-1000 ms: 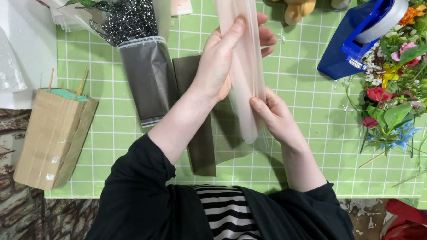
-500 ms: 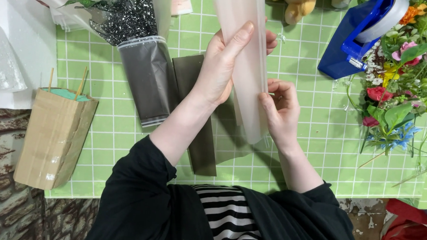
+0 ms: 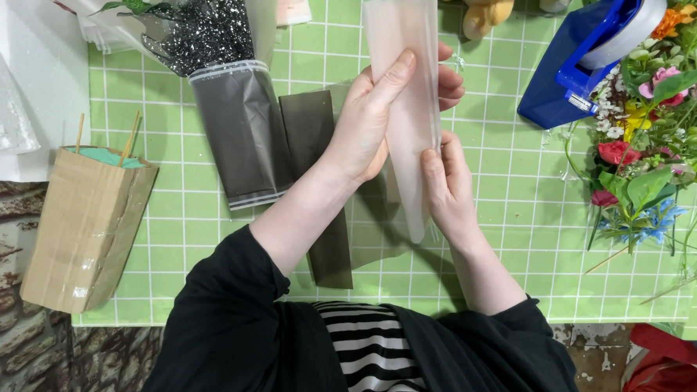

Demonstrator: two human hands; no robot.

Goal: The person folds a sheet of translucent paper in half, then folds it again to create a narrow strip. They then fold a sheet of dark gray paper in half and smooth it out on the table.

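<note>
Your hands hold a translucent, pale pink cellophane sleeve (image 3: pixel 403 104) above the green gridded cutting mat (image 3: pixel 504 226). Its long axis runs nearly straight away from you. The wide open end points toward the far edge of the mat; the narrow tapered end points back toward your body.

Your left hand (image 3: pixel 372 115) reaches in from the lower left, forearm angled across the mat. Its thumb lies flat on the front face of the sleeve and its fingers wrap behind, closed on the upper half. Your right hand (image 3: pixel 447 188) sits lower, fingertips pinching the sleeve's right edge near its middle.

The sleeve is thin, smooth film with straight side seams. Just left of it, a dark smoky sleeve (image 3: pixel 318 179) lies flat on the mat.
</note>
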